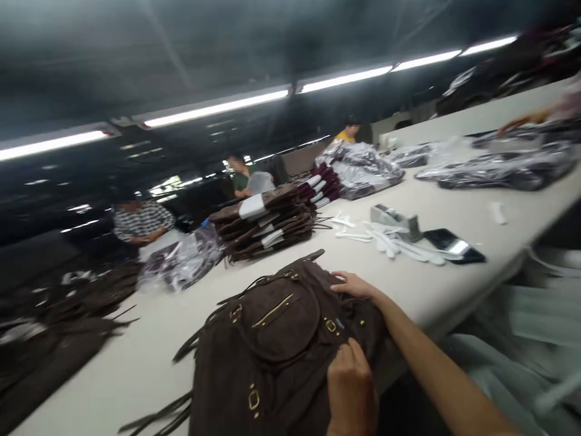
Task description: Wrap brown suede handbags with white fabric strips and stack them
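Note:
A dark brown handbag (222, 369) with gold buckles, a short gold zip, a rounded handle and loose straps lies on the pale table in front of me. My left hand (351, 384) is closed at the bag's right-hand part, its fingers pinching the dark material near a gold buckle (330, 326). Just what is between those fingertips is hidden. Farther up, my right hand (356, 286) lies on the bag's edge with its fingers stretched out over the brown material. Part of that hand's underside cannot be seen.
Stacked brown bags (263, 224) with white wraps stand behind the handbag, beside plastic-wrapped goods (186, 257). A tape dispenser (394, 221), white strips (390, 242) and a dark phone-like slab (454, 245) lie to the right. Several people work beyond the table (158, 333).

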`<state>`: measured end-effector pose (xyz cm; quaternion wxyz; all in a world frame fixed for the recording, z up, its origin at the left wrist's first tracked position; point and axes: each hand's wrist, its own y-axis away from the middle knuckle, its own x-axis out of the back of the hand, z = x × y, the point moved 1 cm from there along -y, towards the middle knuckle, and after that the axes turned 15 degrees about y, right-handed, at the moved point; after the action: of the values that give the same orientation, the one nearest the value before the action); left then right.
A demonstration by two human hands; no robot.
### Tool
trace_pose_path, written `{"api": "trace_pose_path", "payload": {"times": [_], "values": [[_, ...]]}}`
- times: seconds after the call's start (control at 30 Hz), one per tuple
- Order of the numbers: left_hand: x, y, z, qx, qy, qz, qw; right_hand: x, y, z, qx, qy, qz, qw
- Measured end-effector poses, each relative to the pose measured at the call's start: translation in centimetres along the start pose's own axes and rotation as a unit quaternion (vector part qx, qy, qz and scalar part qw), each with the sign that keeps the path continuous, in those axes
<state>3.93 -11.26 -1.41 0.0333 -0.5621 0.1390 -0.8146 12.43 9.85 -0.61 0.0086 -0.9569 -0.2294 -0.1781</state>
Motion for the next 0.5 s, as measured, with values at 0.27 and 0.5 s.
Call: {"api": "trace_pose_path", "payload": {"times": [0.27,0.5], "values": [[8.7,-0.8,-12.6,-0.069,0.168,-0.104,0.978,1.7,1.7,1.0,0.039,-0.014,0.018,0.999],[10.0,5.7,-28.5,0.173,-0.077,0.015,0.982,3.4,2.3,0.9,0.031,-0.038,-0.044,0.998]]}}
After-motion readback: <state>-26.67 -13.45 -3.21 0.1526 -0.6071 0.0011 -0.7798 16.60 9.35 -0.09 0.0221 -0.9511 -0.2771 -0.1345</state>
